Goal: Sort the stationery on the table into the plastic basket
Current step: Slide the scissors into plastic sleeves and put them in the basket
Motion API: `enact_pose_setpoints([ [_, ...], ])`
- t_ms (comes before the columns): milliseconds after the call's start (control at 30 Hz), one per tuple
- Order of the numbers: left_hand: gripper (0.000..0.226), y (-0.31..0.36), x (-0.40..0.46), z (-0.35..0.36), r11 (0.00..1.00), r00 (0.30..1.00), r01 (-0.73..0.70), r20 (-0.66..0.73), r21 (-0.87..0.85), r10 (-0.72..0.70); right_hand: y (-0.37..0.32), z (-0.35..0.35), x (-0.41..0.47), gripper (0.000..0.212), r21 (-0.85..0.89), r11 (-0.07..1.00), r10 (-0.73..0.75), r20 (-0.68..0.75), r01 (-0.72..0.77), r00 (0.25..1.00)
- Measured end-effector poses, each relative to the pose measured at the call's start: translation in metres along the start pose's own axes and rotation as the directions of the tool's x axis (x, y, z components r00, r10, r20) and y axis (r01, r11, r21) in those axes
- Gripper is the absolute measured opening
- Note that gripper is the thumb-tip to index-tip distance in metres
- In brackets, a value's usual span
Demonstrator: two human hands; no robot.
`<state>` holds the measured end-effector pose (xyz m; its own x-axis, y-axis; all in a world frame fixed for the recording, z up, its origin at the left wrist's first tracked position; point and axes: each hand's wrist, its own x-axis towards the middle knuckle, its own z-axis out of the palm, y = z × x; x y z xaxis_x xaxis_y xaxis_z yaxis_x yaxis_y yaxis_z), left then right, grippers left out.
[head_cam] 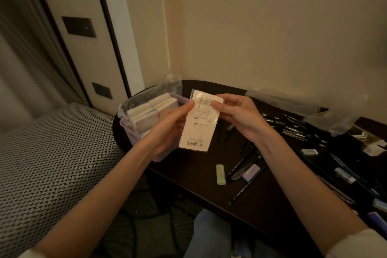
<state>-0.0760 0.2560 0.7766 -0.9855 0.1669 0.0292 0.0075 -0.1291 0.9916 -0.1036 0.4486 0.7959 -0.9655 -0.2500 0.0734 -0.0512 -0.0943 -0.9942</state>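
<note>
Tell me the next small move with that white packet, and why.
Probably carry the white packet left and lower it into the purple basket. Both the left hand and right hand pinch it in the air just beside the basket, which already holds wrapped pads, while pens and erasers wait on the table.

Dim, warm yellowish light; the dark bench [201, 184] swallows detail. The picture is soft and grainy, and straight lines bow toward the wide-angle edges.

head cam | 1 view | looks forward-down, close over dark table [196, 186] | faces wall corner
</note>
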Motion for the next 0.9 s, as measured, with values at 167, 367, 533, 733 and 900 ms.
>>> enact_pose_setpoints([
  [167, 0.076, -0.013, -0.007, -0.013, 0.965, 0.916, 0.208, 0.377, -0.157, -0.137, -0.003, 0.003, 0.004, 0.026, 0.167, 0.986, 0.0, 0.112, -0.019, 0.994],
  [367, 0.084, -0.007, -0.005, -0.019, 0.981, 0.94, 0.153, 0.323, -0.117, -0.108, -0.002, 0.001, 0.01, 0.033, 0.229, 0.973, -0.056, 0.133, 0.024, 0.989],
  [533, 0.051, 0.017, 0.001, -0.028, 0.98, 1.0, -0.028, 0.016, 0.199, 0.026, -0.003, 0.004, 0.02, 0.035, -0.08, 0.994, -0.07, 0.003, 0.07, 0.998],
  [733, 0.054, 0.013, 0.02, -0.062, 0.539, 0.901, 0.099, -0.305, 0.836, 0.308, 0.004, 0.009, 0.031, 0.033, -0.289, 0.957, 0.012, -0.021, -0.018, 1.0],
  [900, 0.055, -0.008, 0.024, -0.063, 0.355, 0.92, 0.211, -0.308, 0.911, 0.243, 0.024, 0.023, 0.043, 0.028, -0.466, 0.885, -0.046, -0.054, 0.016, 0.997],
])
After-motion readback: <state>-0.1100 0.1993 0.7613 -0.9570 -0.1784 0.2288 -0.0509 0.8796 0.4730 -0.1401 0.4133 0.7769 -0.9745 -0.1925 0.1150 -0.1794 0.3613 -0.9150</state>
